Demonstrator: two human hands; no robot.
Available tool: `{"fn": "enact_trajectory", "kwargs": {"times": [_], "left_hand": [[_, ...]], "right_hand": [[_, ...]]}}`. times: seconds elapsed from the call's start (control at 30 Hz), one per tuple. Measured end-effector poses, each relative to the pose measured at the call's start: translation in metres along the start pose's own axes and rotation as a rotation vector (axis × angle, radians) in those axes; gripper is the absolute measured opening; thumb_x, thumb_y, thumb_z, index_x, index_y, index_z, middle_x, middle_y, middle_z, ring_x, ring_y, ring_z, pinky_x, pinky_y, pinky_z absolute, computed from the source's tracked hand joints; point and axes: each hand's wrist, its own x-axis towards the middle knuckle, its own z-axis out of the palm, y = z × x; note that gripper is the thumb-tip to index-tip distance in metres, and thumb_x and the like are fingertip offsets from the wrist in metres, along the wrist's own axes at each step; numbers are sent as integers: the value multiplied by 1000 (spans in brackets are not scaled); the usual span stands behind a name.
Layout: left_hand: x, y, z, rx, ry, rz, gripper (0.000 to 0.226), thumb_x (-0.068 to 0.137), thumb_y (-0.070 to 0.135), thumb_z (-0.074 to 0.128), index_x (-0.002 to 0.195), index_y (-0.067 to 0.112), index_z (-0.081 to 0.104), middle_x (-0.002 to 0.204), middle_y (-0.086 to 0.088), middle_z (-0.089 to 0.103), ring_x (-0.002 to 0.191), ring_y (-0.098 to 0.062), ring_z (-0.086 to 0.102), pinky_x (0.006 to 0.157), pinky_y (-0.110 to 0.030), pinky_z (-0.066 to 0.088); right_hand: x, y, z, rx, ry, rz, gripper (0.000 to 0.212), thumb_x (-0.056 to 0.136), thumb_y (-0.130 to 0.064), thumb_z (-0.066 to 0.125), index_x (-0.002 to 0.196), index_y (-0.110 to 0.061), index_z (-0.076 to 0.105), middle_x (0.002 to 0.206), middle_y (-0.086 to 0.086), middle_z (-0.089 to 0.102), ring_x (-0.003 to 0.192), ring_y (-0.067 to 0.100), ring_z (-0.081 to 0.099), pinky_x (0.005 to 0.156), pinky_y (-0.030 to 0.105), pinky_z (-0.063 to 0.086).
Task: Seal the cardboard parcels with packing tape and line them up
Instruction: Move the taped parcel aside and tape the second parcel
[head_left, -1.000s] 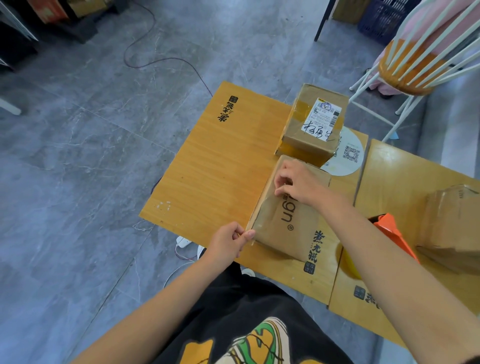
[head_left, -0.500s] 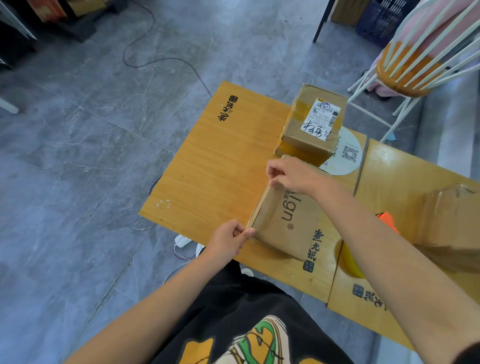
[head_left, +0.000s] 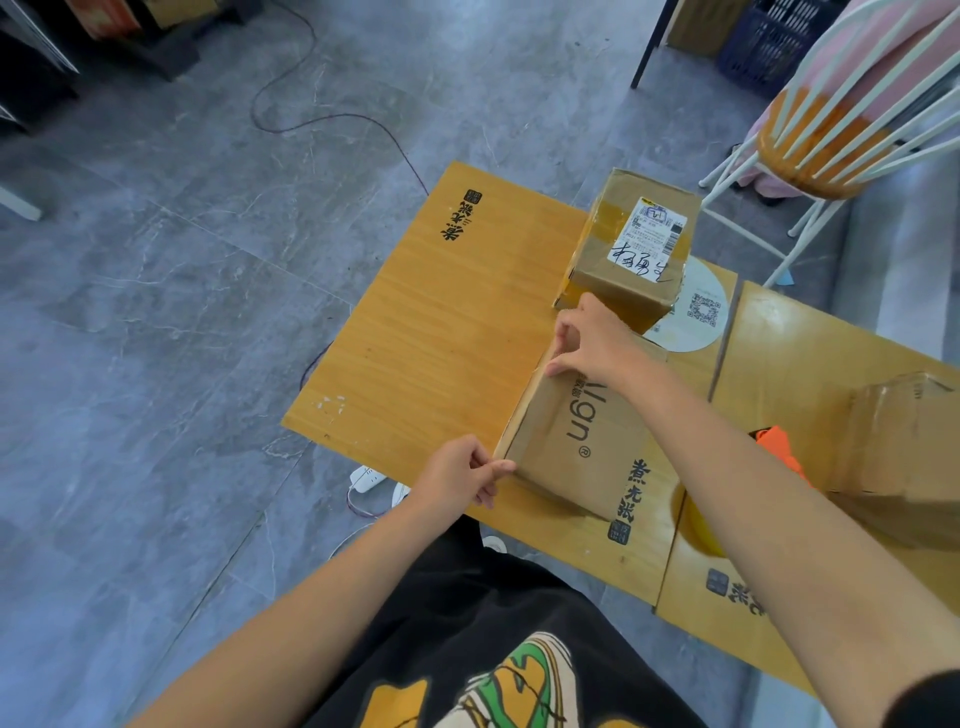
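While the left hand pinches its near corner and the right hand grips its far edge, the brown cardboard parcel, black-lettered on top, lies on the wooden table.

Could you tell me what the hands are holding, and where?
The cardboard box: left hand pinches its near corner, right hand grips its far left edge.
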Motion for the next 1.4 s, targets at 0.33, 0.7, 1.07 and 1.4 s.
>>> {"fn": "enact_trajectory", "kwargs": {"times": [0.33, 0.7, 1.07, 1.4], "left_hand": [[11, 0, -7, 99, -43, 18, 24, 84, 20, 78, 81, 12, 56, 74, -2, 72, 54, -8, 66, 48, -18, 43], [43, 18, -33, 213, -30, 35, 43, 76, 14, 85, 101, 18, 50, 76, -12, 70, 63, -20, 69, 48, -28, 46], [53, 30, -21, 30, 125, 121, 9, 87, -4, 69, 79, -8, 68, 66, -4, 70, 60, -11, 70, 55, -23, 58], [32, 70, 4, 167, 395, 520, 24, 98, 2, 50, 110, 16, 66, 111, 3, 53, 99, -8, 54, 81, -18, 47]], "right_hand": [[-5, 24, -11, -151, -123, -47, 25, 81, -58, 69, 101, -43, 67, 130, -9, 51, 132, 15, 33, 105, 45, 34], [-65, 74, 9, 200, -20, 287, 26, 75, -66, 68, 92, -46, 66, 112, -8, 41, 118, 19, 27, 103, 47, 30], [-110, 87, 24, 340, 153, 492, 16, 84, -55, 67, 91, -40, 67, 114, -5, 45, 122, 27, 32, 100, 40, 28], [-127, 66, 43, 121, 505, 316, 30, 89, -51, 63, 105, -26, 67, 109, -5, 46, 111, 20, 38, 90, 32, 23]]}}
